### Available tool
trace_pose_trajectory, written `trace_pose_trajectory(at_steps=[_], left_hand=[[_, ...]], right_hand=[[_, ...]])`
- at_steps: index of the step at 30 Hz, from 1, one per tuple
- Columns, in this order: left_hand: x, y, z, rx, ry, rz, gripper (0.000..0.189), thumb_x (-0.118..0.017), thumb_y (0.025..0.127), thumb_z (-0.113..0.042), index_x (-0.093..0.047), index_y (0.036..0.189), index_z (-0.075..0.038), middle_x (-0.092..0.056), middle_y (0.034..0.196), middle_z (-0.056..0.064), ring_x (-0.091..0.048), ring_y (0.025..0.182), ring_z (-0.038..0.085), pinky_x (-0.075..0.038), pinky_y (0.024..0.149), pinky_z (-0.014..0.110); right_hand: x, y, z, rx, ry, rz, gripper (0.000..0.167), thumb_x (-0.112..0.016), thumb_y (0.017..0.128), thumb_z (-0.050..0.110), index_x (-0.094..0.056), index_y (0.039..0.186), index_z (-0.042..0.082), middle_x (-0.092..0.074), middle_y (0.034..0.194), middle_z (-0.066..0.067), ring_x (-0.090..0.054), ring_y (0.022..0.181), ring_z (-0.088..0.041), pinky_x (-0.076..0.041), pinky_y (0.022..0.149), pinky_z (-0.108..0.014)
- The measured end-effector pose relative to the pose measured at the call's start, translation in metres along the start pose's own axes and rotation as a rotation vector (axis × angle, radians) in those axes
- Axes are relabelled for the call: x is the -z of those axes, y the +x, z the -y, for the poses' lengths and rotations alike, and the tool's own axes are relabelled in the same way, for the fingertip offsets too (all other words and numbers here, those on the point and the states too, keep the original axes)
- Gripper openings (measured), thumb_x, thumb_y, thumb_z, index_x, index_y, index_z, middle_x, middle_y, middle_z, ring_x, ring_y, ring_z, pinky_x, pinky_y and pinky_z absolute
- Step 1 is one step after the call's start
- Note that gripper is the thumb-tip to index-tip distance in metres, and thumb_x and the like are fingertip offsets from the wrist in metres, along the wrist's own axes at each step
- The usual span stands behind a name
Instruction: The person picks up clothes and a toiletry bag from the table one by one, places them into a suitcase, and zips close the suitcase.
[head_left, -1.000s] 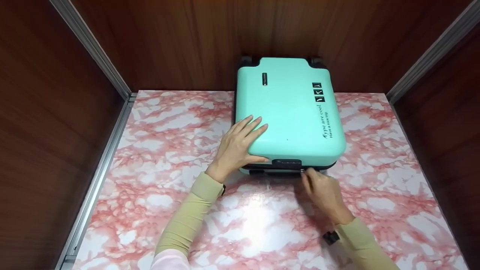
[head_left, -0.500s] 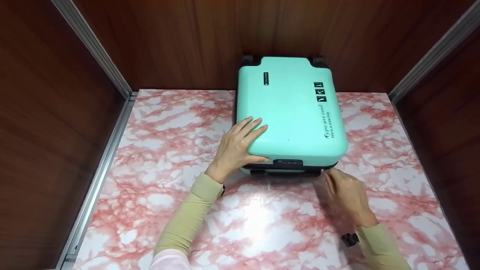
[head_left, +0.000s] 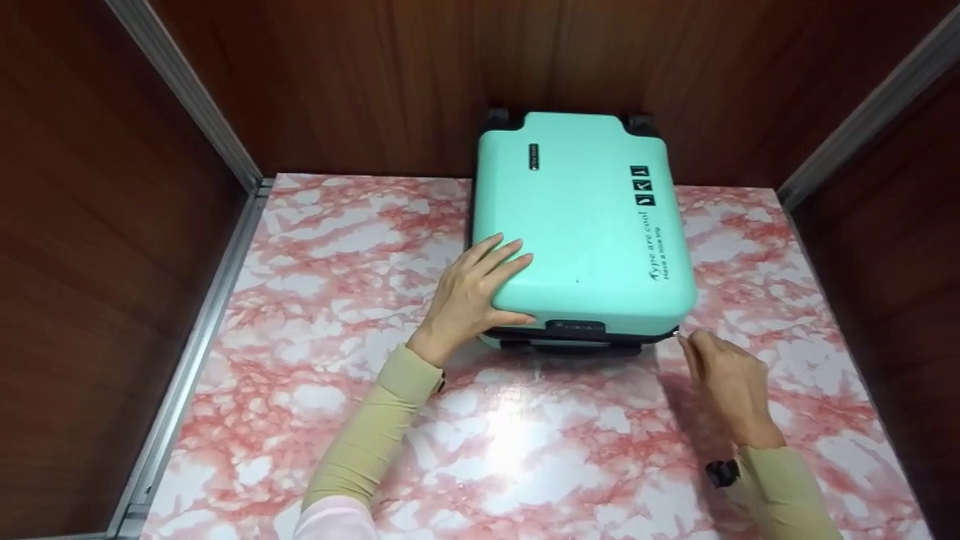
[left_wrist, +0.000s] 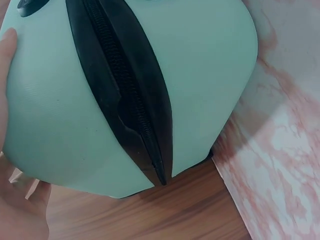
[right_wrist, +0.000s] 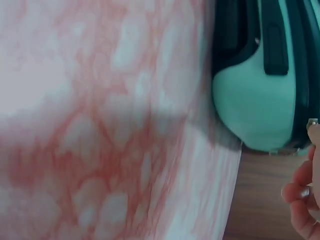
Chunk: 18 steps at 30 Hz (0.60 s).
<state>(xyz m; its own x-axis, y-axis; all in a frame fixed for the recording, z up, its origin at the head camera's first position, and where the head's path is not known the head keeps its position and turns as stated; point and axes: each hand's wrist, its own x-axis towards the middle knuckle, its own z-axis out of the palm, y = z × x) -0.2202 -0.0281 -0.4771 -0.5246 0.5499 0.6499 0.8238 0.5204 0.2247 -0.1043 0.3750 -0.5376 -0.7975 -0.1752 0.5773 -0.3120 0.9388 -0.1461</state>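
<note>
A mint-green hard-shell suitcase [head_left: 577, 217] lies flat on the marbled tabletop, its wheels toward the back wall. My left hand [head_left: 472, 289] rests on its near left corner, fingers spread over the top shell and thumb along the front side. In the left wrist view a black zipper band [left_wrist: 127, 85] runs along the suitcase's side. At the near right corner my right hand [head_left: 727, 375] pinches a small metal zipper pull [head_left: 677, 332]. The right wrist view catches that pull [right_wrist: 313, 121] at its right edge, by curled fingers [right_wrist: 300, 200].
A black lock panel [head_left: 575, 328] sits on the suitcase's front side, with a dark handle [head_left: 570, 349] below it. Dark wood panels [head_left: 360, 90] stand behind and at both sides, with metal rails [head_left: 195, 322] along their edges. The red-and-white tabletop [head_left: 315, 397] spreads around the suitcase.
My right hand has moved right along the front side with the zipper pull, from beside the lock panel to the near right corner. My left hand has stayed on the suitcase.
</note>
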Motion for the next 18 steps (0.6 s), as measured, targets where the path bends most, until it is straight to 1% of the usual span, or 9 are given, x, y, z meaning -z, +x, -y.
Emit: trace_pose_trajectory(at_steps=[1,3,6,8,9,14,18], left_hand=[[0.001,-0.002,0.000,0.009,-0.002,-0.001,0.087,-0.085,0.073,-0.058,-0.060,0.143,-0.013,-0.052,0.149,0.009,-0.035,0.144,0.038,-0.027,0.118,0.043],[0.001,-0.004,-0.001,0.025,-0.003,-0.002,0.086,-0.084,0.073,-0.058,-0.061,0.143,-0.014,-0.052,0.149,0.008,-0.031,0.145,0.045,-0.032,0.115,0.050],[0.000,-0.005,-0.003,0.034,-0.036,-0.002,0.084,-0.084,0.074,-0.057,-0.061,0.143,-0.014,-0.052,0.150,0.007,-0.025,0.144,0.053,-0.036,0.110,0.056],[-0.001,-0.006,-0.003,0.032,-0.056,-0.006,0.083,-0.084,0.075,-0.056,-0.061,0.142,-0.013,-0.052,0.150,0.008,-0.025,0.144,0.053,-0.039,0.109,0.054],[-0.001,-0.006,-0.003,0.030,-0.064,-0.008,0.083,-0.084,0.075,-0.056,-0.061,0.142,-0.013,-0.052,0.150,0.008,-0.025,0.145,0.052,-0.038,0.110,0.052],[-0.002,-0.007,0.000,0.006,-0.087,-0.037,0.082,-0.085,0.074,-0.055,-0.063,0.140,-0.012,-0.054,0.148,0.008,-0.027,0.145,0.050,-0.032,0.115,0.047],[-0.002,-0.008,0.002,0.006,-0.100,-0.057,0.081,-0.088,0.072,-0.052,-0.065,0.138,-0.011,-0.056,0.145,0.008,-0.031,0.144,0.050,-0.028,0.117,0.046]], right_hand=[[-0.002,0.001,-0.003,0.000,0.003,-0.007,0.026,-0.070,0.097,0.015,-0.051,0.080,0.011,-0.044,0.059,0.000,-0.035,0.045,-0.017,-0.026,0.040,-0.033],[-0.005,0.005,-0.008,0.006,0.005,-0.024,0.026,-0.071,0.096,0.015,-0.051,0.080,0.011,-0.044,0.059,-0.001,-0.035,0.045,-0.018,-0.026,0.040,-0.034],[-0.006,0.010,-0.017,0.019,-0.011,-0.058,0.030,-0.073,0.094,0.015,-0.050,0.077,0.011,-0.042,0.057,-0.001,-0.032,0.045,-0.018,-0.023,0.039,-0.034],[-0.007,0.013,-0.023,0.032,-0.024,-0.064,0.031,-0.074,0.094,0.016,-0.049,0.077,0.010,-0.041,0.057,-0.001,-0.031,0.044,-0.018,-0.022,0.038,-0.034],[-0.007,0.015,-0.025,0.036,-0.031,-0.068,0.032,-0.074,0.093,0.016,-0.048,0.076,0.011,-0.040,0.057,-0.001,-0.030,0.044,-0.019,-0.021,0.038,-0.034],[-0.011,0.023,-0.037,0.043,-0.035,-0.063,0.030,-0.073,0.095,0.017,-0.050,0.077,0.011,-0.044,0.059,-0.002,-0.033,0.045,-0.019,-0.023,0.038,-0.034],[-0.017,0.036,-0.044,0.050,-0.037,-0.044,0.026,-0.068,0.098,0.018,-0.052,0.080,0.009,-0.044,0.058,-0.003,-0.032,0.044,-0.020,-0.025,0.038,-0.036]])
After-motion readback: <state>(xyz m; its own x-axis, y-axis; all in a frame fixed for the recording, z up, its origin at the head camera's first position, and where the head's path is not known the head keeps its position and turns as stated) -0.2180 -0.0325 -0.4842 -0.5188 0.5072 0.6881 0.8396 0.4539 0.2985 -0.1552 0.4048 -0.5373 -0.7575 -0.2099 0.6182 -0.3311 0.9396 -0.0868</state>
